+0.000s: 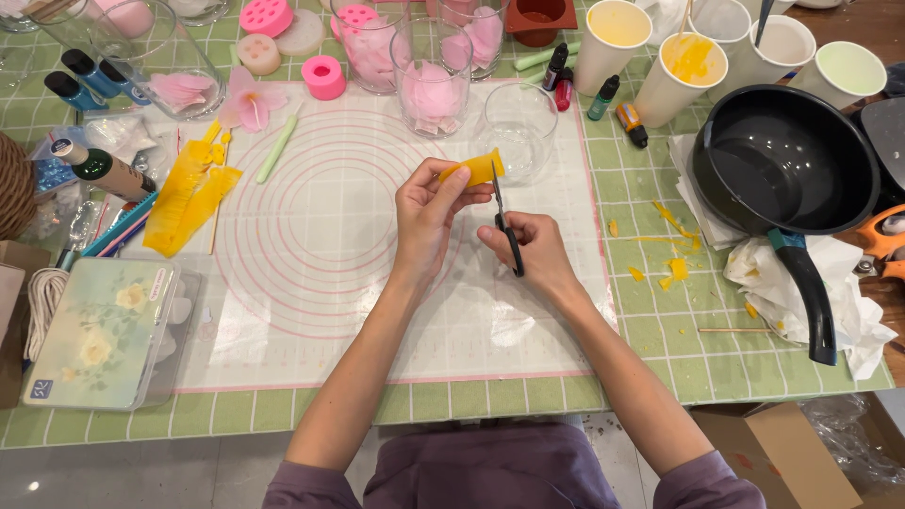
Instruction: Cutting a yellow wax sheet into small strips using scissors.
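Over the middle of the pink-ringed silicone mat (311, 283), the right hand (528, 250) is closed through the handles of black scissors (504, 221), blades up, while the left hand (429, 212) pinches a small yellow wax sheet (479, 168) between thumb and fingertips, the blades meeting its right edge. The sheet looks light, thin, pliable yet easily torn, best held near the cut line. Beyond the mat's far edge stand an empty glass (517, 127) and glasses of pink petals (432, 80).
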